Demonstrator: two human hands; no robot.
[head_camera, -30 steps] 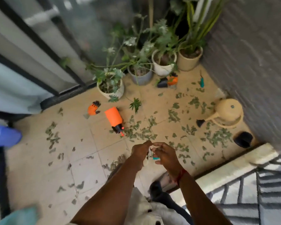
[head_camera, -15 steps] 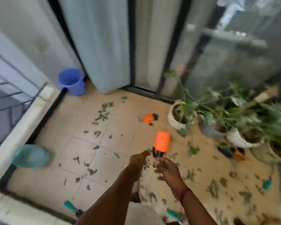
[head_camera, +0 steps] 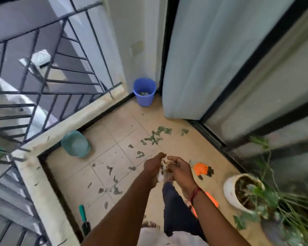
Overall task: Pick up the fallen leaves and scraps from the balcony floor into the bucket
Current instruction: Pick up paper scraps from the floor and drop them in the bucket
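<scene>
Both bare forearms stretched forward and converged, the left hand [head_camera: 153,166] and right hand [head_camera: 181,170] curled close together around a small pale clump of scraps [head_camera: 164,166].

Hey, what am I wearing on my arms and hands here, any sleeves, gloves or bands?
The left arm and right arm show no sleeves. Neither the left hand nor the right hand wears a glove. A red thread is tied round the right wrist.
</scene>
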